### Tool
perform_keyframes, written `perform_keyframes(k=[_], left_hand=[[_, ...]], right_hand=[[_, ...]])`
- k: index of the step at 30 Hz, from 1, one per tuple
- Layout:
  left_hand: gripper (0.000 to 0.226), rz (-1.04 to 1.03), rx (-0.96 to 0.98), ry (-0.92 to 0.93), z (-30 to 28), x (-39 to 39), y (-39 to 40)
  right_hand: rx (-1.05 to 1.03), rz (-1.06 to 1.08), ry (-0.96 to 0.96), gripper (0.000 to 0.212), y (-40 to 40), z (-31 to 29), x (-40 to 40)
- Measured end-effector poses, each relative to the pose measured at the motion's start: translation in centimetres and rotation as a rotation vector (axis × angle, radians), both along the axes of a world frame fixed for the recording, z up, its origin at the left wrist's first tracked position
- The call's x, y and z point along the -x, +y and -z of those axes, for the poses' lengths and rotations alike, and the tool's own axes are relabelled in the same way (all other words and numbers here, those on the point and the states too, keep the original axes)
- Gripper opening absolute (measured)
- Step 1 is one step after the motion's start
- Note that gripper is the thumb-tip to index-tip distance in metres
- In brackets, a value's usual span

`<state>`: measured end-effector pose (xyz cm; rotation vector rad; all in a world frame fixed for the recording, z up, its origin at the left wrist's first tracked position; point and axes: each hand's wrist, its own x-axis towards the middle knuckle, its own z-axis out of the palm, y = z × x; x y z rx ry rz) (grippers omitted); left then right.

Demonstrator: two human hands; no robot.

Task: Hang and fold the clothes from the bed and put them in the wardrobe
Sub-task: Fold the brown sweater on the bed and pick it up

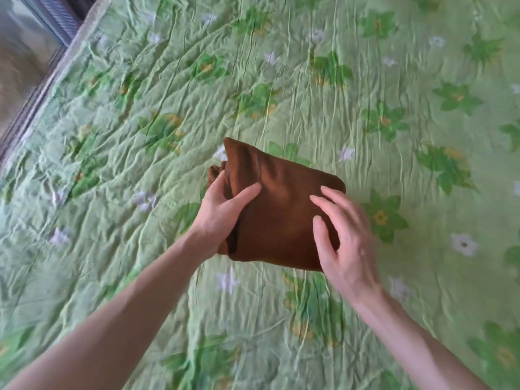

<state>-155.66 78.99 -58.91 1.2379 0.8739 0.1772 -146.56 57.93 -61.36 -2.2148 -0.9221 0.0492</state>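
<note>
A brown folded garment (281,204) lies in the middle of the bed, over the green flowered bedspread (365,94). My left hand (225,209) grips its left edge, thumb on top and fingers tucked under the fold. My right hand (343,237) rests on the garment's right side with its fingers spread and nearly straight. The garment's near right corner is hidden under that hand.
The wrinkled bedspread fills nearly the whole view. The bed's left edge (56,71) runs diagonally at the upper left, with a dark frame (56,21) and blurred floor beyond it.
</note>
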Motion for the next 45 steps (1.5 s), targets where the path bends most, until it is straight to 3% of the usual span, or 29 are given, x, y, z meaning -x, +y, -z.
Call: perform_keyframes(k=[3,6,8,11,14,23,27,29,32,34,36,37,39,42,45], left_hand=[[0.031,-0.063,-0.168,0.107,1.9,1.0,2.2],[0.049,-0.138,-0.261,0.273,4.1,1.8,3.5],[0.059,-0.105,-0.581,0.461,5.2,2.3,3.3],[0.061,0.096,-1.099,0.439,5.5,2.6,1.3],[0.069,0.408,-1.254,0.350,7.5,2.6,0.2],[0.074,0.506,-1.120,0.418,9.4,1.1,2.3],[0.054,0.316,-1.170,0.407,7.6,-0.1,1.7],[0.066,0.154,-1.023,0.409,7.8,0.0,1.5],[0.111,-0.069,-0.597,0.469,8.8,0.9,1.4],[0.112,-0.092,-0.458,0.548,8.8,1.1,1.7],[0.099,-0.073,-0.353,0.588,8.6,0.9,2.5],[0.098,-0.062,-0.282,0.588,8.2,0.8,3.0],[0.099,-0.029,-0.131,0.554,7.6,0.8,4.0],[0.069,0.036,-0.025,0.429,6.1,1.4,4.3],[0.085,0.039,-0.041,0.373,4.7,2.4,3.4]], right_hand=[[0.238,-0.055,0.026,0.062,1.0,2.5,0.5],[0.375,-0.079,-0.011,0.069,2.9,4.7,1.5],[0.480,-0.019,-0.089,0.071,4.1,5.5,2.1],[0.589,0.076,-0.150,0.072,5.5,6.1,3.0],[0.598,0.102,-0.149,0.075,5.4,6.5,3.0],[0.505,0.083,-0.059,0.075,5.1,7.6,1.4],[0.056,0.112,0.208,0.061,3.5,7.0,0.7],[-0.101,0.272,0.513,0.086,2.9,6.0,0.9],[-0.037,0.466,0.817,0.117,2.7,4.5,1.3],[-0.008,0.526,0.878,0.105,2.7,3.9,1.0],[-0.058,0.568,0.998,0.066,2.9,3.4,0.3],[-0.087,0.560,1.048,0.057,3.0,3.3,0.0],[-0.126,0.499,1.090,0.063,3.0,3.0,-0.3],[-0.128,0.430,1.093,0.076,2.9,2.3,-0.1],[-0.150,0.451,1.128,0.070,1.9,0.9,-0.1]])
